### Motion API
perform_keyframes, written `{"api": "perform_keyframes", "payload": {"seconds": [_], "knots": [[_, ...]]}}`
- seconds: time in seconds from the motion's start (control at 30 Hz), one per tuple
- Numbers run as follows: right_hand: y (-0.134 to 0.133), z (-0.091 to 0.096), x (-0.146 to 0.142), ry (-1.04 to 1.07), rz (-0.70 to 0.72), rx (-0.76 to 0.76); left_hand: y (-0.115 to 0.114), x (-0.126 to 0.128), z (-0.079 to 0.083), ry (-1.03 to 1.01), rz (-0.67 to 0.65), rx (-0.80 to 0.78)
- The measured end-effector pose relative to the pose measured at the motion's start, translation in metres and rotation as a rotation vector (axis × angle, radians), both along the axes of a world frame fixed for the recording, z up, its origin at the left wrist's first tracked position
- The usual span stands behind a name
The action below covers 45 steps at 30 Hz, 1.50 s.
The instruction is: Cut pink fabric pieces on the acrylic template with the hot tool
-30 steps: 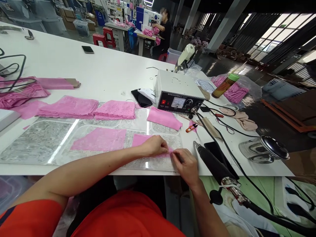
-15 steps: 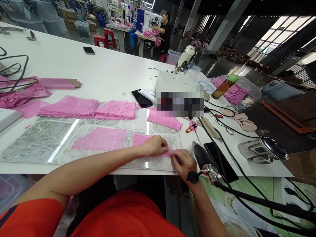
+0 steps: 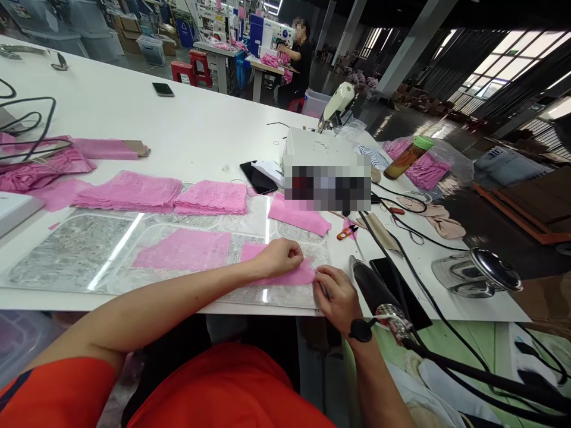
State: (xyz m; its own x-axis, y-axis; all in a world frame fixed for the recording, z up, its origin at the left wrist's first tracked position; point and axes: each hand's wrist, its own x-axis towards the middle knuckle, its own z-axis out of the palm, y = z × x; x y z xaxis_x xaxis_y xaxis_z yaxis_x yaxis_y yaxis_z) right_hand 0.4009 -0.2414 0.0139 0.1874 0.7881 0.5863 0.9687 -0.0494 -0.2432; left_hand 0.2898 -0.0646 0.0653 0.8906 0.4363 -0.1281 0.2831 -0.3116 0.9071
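Cloth [image 3: 294, 277] shows wider than a second ago, left grip [image 3: 281, 257] clenched on it, right grip [image 3: 338, 294] pinching its edge, so the flattening seems to advance.

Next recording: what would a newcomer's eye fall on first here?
The pink: stacks of pink lace lie in a row on the white table, and at its near edge the left hand presses on a pink fabric piece while the right hand pinches its right end. Right of them lies a black corded tool, with a white control box behind it.
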Motion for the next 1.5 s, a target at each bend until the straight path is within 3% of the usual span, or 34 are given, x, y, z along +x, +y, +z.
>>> {"api": "perform_keyframes", "payload": {"seconds": [0.17, 0.3, 0.43, 0.53, 0.63, 0.8, 1.0, 1.23, 1.5], "knots": [[-0.004, 0.003, -0.001, -0.039, -0.007, -0.06, 0.027, -0.02, 0.014, -0.076, 0.197, -0.193], [-0.008, 0.001, 0.003, -0.061, 0.028, -0.067, 0.058, -0.058, 0.022, -0.158, 0.441, -0.308], [0.001, 0.005, 0.0, -0.07, 0.002, -0.017, 0.077, -0.106, 0.019, -0.237, 0.668, -0.383], [0.026, 0.016, -0.015, 0.011, 0.036, 0.021, 0.081, -0.136, 0.011, -0.293, 0.771, -0.432], [0.067, 0.031, -0.038, 0.166, 0.139, -0.069, 0.08, -0.153, 0.003, -0.352, 0.816, -0.474], [0.129, 0.049, -0.073, 0.297, 0.177, -0.503, 0.077, -0.159, -0.006, -0.433, 0.792, -0.537], [0.143, 0.051, -0.094, 0.227, 0.144, -0.697, 0.077, -0.166, -0.013, -0.504, 0.779, -0.548], [0.156, 0.053, -0.088, 0.333, 0.187, -0.604, 0.08, -0.186, -0.022, -0.478, 0.817, -0.357], [0.212, 0.064, -0.094, 0.556, 0.272, -0.706, 0.075, -0.224, -0.03, -0.254, 0.885, 0.229]]}}
